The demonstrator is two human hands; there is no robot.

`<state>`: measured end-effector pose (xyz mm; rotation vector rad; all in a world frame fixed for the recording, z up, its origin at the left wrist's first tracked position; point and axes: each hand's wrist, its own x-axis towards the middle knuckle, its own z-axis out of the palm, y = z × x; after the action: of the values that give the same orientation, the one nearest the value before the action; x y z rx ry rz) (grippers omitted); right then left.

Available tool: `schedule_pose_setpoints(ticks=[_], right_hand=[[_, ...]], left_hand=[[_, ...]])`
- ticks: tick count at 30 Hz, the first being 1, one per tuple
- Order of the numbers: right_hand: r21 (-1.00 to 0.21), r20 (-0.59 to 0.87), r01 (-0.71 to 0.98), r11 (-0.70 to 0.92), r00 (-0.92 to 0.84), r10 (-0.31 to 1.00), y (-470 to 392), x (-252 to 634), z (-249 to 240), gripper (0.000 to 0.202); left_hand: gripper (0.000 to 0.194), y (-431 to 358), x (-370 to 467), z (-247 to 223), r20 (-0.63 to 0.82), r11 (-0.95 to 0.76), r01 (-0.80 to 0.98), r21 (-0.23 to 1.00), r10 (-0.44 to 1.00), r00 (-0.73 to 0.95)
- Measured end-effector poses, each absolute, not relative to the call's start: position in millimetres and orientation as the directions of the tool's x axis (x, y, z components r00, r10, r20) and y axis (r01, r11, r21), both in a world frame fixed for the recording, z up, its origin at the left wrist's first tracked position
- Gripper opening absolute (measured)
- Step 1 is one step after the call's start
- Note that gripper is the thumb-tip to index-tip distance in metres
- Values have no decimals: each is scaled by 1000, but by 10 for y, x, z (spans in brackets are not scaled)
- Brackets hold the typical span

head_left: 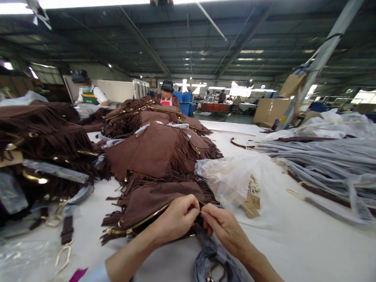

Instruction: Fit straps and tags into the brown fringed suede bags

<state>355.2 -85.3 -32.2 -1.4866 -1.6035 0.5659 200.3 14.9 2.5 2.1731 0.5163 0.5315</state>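
A brown fringed bag (165,196) lies before me with its gold zipper along the near edge. At the right end of that zipper, my left hand (183,212) is closed in a pinch. Facing it, almost touching, my right hand (221,222) pinches with thumb and forefinger. Whatever sits between the fingertips is too small to make out. Just below my hands lies a coiled strap (201,265) in grey plastic wrap, with a gold ring at its centre. Tan paper tags (251,205) with a bundle of cord rest to the right on a clear plastic bag (230,176).
More brown fringed bags (145,151) are piled behind, and another heap (44,135) stands at the left. Many plastic-wrapped straps (319,160) spread across the white table (292,244) at the right. Two people (91,93) are at the far side. A gold clasp (64,252) lies at lower left.
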Motion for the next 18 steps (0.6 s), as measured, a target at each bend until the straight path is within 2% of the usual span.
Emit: schedule_pose_setpoints(ticks=[14, 18], right_hand=[[-687, 322, 698, 204, 40, 946, -837, 3495, -331, 31], [-679, 315, 716, 163, 84, 945, -788, 3495, -271, 32]], left_hand=[[13, 114, 2032, -67, 216, -644, 225, 731, 531, 820], [11, 131, 2046, -13, 237, -660, 242, 711, 549, 802]])
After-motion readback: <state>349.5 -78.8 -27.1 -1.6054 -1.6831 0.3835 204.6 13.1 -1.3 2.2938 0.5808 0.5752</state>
